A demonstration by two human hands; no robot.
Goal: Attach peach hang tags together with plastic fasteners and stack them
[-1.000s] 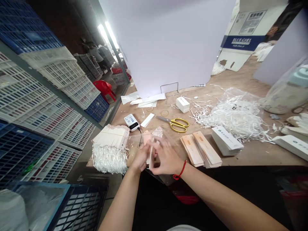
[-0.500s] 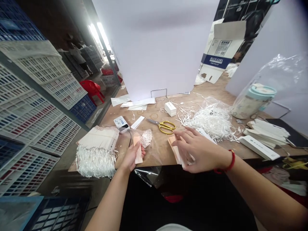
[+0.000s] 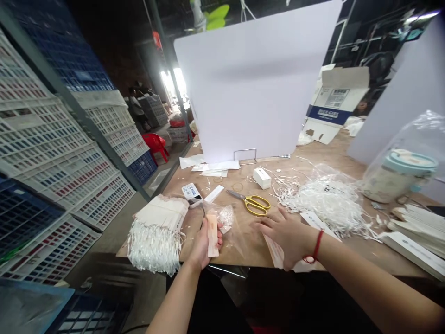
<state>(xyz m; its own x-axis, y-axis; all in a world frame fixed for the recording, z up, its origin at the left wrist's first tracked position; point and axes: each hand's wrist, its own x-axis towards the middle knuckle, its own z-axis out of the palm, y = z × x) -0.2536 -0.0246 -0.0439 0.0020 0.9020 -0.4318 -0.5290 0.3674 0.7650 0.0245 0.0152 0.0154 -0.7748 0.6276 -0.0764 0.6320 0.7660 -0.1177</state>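
My left hand is closed round a narrow pale orange card at the table's front edge, beside a clear plastic bag of small white bits. Over a stack of pale printed cards, my right hand lies palm down with its fingers spread; the palm hides part of the cards. Yellow-handled scissors rest on the table between and beyond my hands. Left of my left hand is a bundle of pale tags with white strings hanging over the edge.
A heap of white strings lies right of centre. Behind are a small white block and a large white panel. A lidded cup stands right, a carton back right. Crates are stacked left; a person is far behind.
The view has tilted up and shifted left. My right hand has flattened and spread over the cards, which now lie lower and fanned beneath it. My left hand still holds its card.
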